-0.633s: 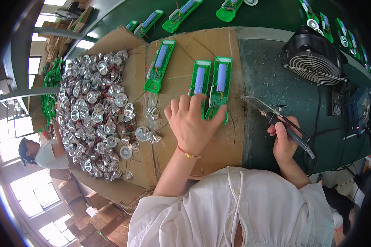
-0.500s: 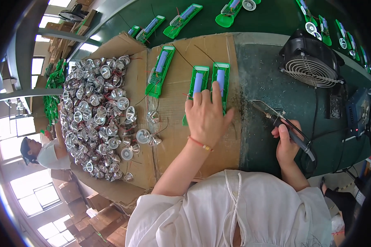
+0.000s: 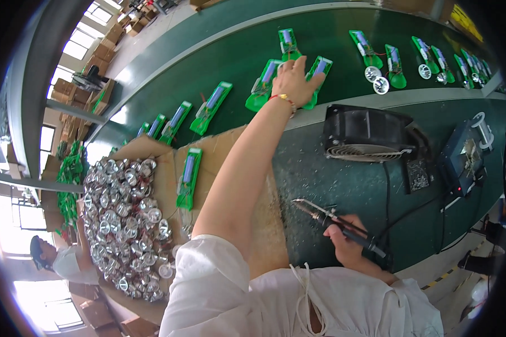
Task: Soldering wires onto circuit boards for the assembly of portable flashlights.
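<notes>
My left hand [image 3: 296,81] is stretched way out over the moving green belt [image 3: 219,56], fingers spread and palm flat on top of two green holder boards [image 3: 267,84] sitting side by side near the belt's near edge. Pressing flat like that keeps the pair together and lined up with the others already spaced along the belt, I'd say. Each board carries a long bluish battery-looking cell down its middle.

My right hand [image 3: 348,244] is down low near the front edge of the green surface [image 3: 315,168], wrapped tight around the black handle of a soldering iron [image 3: 337,222]. The tip points off to the left and away from me, hovering just over the bare surface, so the hot end stays clear of my arm and the cardboard.

One more green board [image 3: 189,177] lies on the cardboard sheet [image 3: 152,151] by my left elbow, right beside the big heap of shiny silver reflector cups [image 3: 121,219]. A black fan [image 3: 368,135] sits at the back edge of the surface, facing my work spot, probably for fumes. The blue solder station [image 3: 461,160] is off toward the right edge. Another person in a cap [image 3: 39,250] is working past the left side.
</notes>
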The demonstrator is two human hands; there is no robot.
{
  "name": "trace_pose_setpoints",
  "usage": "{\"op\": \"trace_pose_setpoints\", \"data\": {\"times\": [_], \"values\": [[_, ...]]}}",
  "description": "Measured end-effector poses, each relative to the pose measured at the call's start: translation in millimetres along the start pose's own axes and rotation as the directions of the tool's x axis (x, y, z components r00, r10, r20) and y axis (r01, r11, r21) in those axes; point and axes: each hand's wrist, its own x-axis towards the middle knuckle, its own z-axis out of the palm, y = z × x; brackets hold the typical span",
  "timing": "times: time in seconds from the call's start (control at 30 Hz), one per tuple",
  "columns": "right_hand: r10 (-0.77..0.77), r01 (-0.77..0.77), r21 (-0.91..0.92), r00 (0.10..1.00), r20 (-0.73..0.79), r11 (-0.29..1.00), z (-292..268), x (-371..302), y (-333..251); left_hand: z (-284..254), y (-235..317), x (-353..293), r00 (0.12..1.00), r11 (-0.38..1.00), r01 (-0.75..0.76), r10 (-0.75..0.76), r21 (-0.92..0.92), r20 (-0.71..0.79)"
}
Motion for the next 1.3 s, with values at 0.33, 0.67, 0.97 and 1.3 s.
{"op": "trace_pose_setpoints", "data": {"times": [0.33,0.67,0.97,1.3], "values": [[-0.023,0.022,-0.046,1.0,-0.013,0.999,0,12,-12,-21,-82,-9,0.991,0.994,0.11,-0.11,0.005,0.074],[-0.038,0.041,0.057,0.997,-0.063,0.998,7,4,-1,-49,-66,-107,0.988,0.991,0.134,-0.133,0.006,-0.079],[-0.127,0.117,-0.084,0.985,-0.119,0.99,5,9,-3,-40,-3,-341,0.924,0.937,0.307,-0.336,-0.166,-0.182],[-0.146,0.14,-0.064,0.983,-0.107,0.988,6,4,-3,-116,-81,-397,0.818,0.787,0.502,-0.295,0.36,-0.494]]}}
